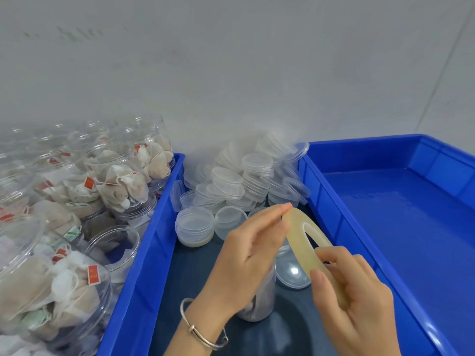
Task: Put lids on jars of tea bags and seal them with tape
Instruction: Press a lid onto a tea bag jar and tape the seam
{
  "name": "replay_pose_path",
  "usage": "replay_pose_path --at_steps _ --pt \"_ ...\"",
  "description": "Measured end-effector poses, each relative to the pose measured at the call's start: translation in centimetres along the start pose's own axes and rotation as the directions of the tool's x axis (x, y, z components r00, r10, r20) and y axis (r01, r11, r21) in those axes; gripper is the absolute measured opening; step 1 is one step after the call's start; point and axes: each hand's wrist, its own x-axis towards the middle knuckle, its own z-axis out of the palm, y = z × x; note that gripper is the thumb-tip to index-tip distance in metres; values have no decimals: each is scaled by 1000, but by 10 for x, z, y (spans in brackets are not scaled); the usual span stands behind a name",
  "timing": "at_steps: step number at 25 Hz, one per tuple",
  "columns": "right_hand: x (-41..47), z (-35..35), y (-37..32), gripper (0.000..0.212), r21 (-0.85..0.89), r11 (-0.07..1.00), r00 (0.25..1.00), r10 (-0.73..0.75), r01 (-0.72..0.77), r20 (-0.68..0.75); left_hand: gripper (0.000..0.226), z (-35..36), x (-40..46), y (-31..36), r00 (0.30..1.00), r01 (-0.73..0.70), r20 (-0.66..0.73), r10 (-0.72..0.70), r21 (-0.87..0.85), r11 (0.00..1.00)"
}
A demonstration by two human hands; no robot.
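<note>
A thin, pale yellowish roll of clear tape [305, 240] is held up between both hands over the dark table. My right hand [357, 301] grips its lower end, thumb on the face and fingers through the hole. My left hand [246, 255] pinches the roll's upper edge with its fingertips. Under my left hand stands a clear jar [259, 299] of tea bags, mostly hidden. A loose clear lid [293, 273] lies right of it. A heap of clear lids [244, 183] is piled against the wall.
A blue bin [144, 265] on the left holds several open jars of tea bags [120, 181]. Another blue bin [401, 227] on the right has a bare floor. A grey wall stands close behind. The dark table strip [185, 273] runs between the bins.
</note>
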Motion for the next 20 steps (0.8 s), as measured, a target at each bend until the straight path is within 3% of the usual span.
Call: replay_pose_path --at_steps 5,9,12,15,20 --pt "0 0 6 9 -54 976 978 -210 211 18 38 -7 5 -4 989 128 -44 -141 -221 967" --pt "0 3 11 10 -91 936 941 -337 340 39 32 -17 2 -6 974 132 -138 -178 -287 949" --pt "-1 4 14 12 -96 916 921 -388 388 26 31 -22 3 -4 963 180 -139 -233 -316 932" --pt "0 5 15 28 -107 914 921 -389 390 34 34 -25 4 -5 953 224 -139 -269 -275 935" --pt "0 3 18 16 -131 897 907 -418 421 50 19 -22 4 -2 945 305 -21 -327 -309 901"
